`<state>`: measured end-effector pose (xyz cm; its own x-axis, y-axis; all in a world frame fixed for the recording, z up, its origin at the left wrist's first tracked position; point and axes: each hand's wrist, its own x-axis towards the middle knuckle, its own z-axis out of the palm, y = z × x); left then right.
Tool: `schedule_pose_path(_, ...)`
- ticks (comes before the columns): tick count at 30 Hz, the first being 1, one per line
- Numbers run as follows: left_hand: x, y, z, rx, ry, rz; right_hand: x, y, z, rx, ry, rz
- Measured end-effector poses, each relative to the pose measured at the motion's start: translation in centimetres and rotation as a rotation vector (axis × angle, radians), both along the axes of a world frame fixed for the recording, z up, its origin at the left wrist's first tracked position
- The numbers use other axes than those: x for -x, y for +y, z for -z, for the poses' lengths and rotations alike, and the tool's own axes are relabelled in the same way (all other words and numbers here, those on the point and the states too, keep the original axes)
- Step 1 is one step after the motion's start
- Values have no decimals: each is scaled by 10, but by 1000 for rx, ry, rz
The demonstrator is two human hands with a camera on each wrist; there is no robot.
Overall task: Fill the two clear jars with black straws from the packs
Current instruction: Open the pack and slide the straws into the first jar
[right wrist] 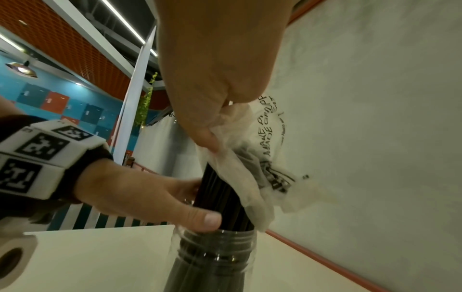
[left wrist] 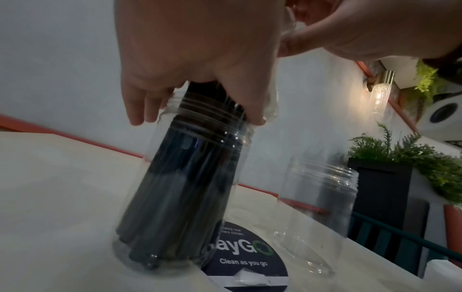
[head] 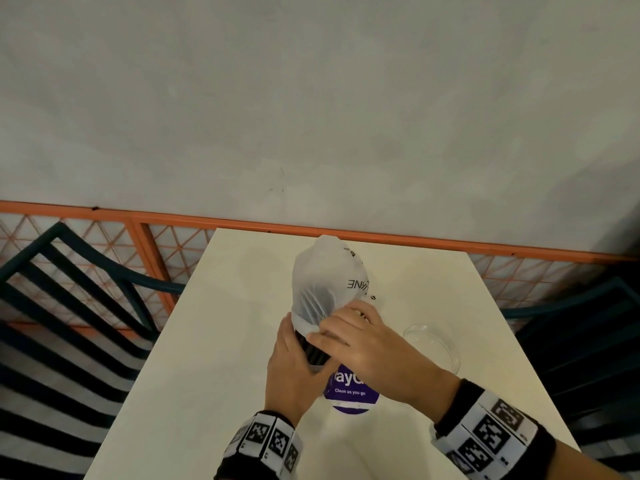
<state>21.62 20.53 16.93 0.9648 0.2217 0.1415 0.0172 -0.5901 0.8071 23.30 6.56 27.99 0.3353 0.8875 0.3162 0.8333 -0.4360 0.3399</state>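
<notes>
Both hands are bare, with no gloves or rings to be seen. The left hand (head: 289, 372), at the lower middle of the head view, has a black fabric wristband (head: 227, 469) behind it, and over this sits a ring of white blocky plates (head: 268, 438), each printed with a black-and-white square marker code. The right hand (head: 363, 344), lower right of the same view, wears the same kit: a black cuff (head: 543, 452) under a row of white marker plates (head: 491, 434), with small black letters along their edges. The thumbnail (right wrist: 211, 219) of the left hand is short and unpainted
</notes>
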Motion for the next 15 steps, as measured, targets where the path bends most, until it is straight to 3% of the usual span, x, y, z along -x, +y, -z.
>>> schedule_pose_path(6,2,1,-3,10,55,5,-8,-2,-42,-13,-43,48)
schedule_pose_path(10,5,2,-9,-4,77,17,-10,-14,-67,-176,-94,137)
schedule_pose_path(15,14,9,-16,15,50,34,5,-39,-85,-459,-115,370)
